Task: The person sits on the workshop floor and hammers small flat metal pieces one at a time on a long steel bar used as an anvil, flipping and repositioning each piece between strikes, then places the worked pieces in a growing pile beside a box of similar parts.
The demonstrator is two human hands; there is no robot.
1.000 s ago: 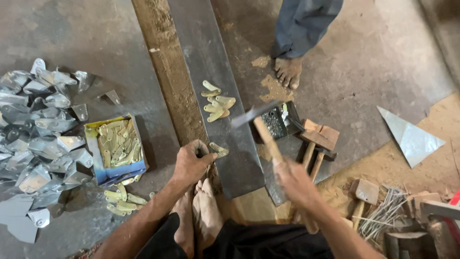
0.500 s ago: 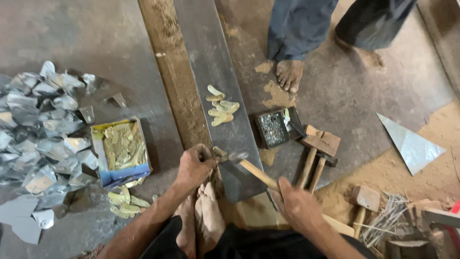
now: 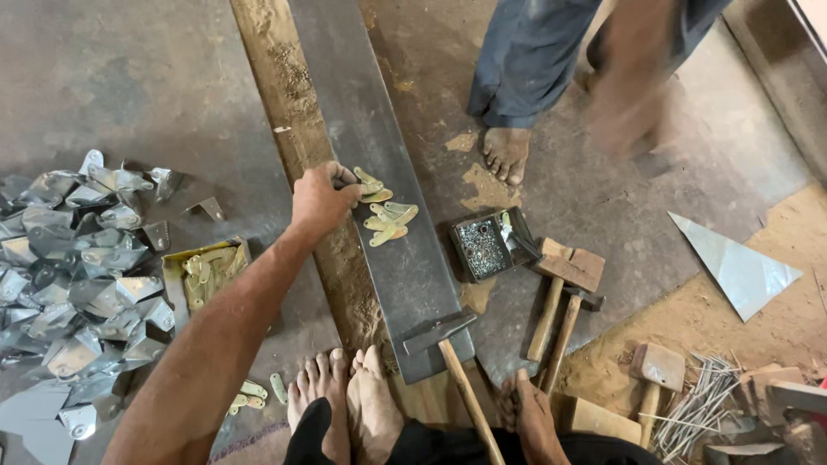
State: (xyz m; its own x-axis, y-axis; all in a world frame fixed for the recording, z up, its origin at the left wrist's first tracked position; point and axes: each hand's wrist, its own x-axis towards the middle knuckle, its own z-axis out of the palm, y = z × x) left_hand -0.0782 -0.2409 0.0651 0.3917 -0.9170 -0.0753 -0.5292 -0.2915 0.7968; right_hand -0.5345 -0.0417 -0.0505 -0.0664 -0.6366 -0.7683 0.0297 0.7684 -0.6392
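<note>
My left hand reaches forward over the long steel bar on the floor. Its fingers are pinched on a small brass piece at the near edge of a little heap of brass pieces lying on the bar. A hammer with a wooden handle lies with its head on the near end of the bar. My right hand rests low beside that handle, apart from it and holding nothing. My bare feet sit at the bar's near end.
A box of brass pieces and a heap of silver sheet-metal cut-outs lie on the left. A black tray of small rivets, wooden mallets, a metal triangle and nails lie on the right. Another person's bare foot stands beyond.
My right hand has let go of the hammer, which now lies on the bar. My left hand has moved forward from the bar's near end to the heap of brass pieces.
</note>
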